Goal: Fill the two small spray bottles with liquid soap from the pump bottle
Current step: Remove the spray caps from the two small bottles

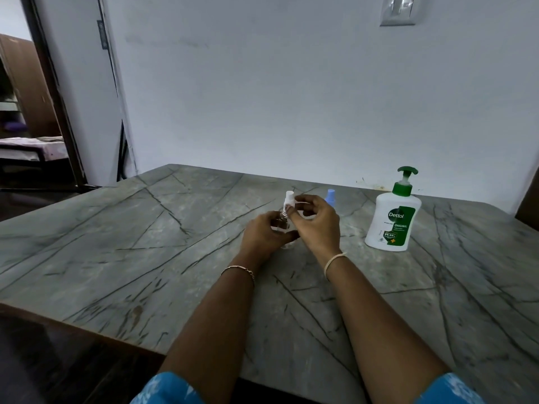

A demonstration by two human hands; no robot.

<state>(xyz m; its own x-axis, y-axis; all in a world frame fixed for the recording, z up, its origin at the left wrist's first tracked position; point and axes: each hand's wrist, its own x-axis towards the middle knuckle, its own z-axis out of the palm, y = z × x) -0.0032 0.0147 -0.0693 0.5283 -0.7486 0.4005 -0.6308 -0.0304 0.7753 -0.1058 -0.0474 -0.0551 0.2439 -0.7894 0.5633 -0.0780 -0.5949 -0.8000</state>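
A small clear spray bottle (pixel 282 221) with a white spray top (pixel 289 199) stands at the middle of the table. My left hand (pixel 264 233) grips its body from the left. My right hand (pixel 316 221) pinches the white top with thumb and fingers. A second small spray bottle with a pale blue top (pixel 330 196) stands just behind my right hand; its body is hidden. The white pump bottle (pixel 392 221) of liquid soap, with a green pump head and green label, stands upright to the right, apart from both hands.
The grey marble-patterned table (pixel 145 243) reaches to a white wall at the back. Its left and front edges drop to a dark floor. A doorway opens at the far left. A dark object stands at the right edge.
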